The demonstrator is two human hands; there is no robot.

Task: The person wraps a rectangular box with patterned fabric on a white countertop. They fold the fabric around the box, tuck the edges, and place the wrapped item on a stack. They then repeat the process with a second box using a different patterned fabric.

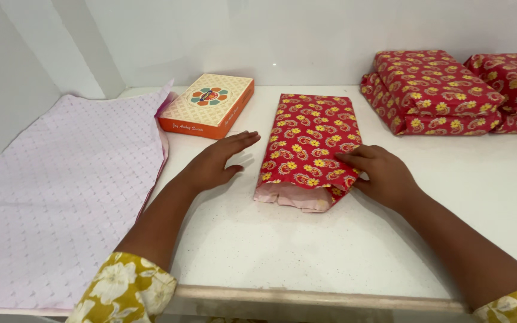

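Hands (384,173) beside floral-papered flat box (309,143)

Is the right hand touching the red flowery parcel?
Touching. The head view shows the right hand with its fingers lying on the red flowery parcel, no gap between them.

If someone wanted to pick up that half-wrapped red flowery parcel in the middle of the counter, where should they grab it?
Probably by its two long sides, near the middle, coming down from above. The half-wrapped parcel lies flat on the white counter, long and narrow. Its near end is still open, with loose paper, so gripping there would likely crumple it. The right hand already rests on its right edge; the left hand lies flat beside it.
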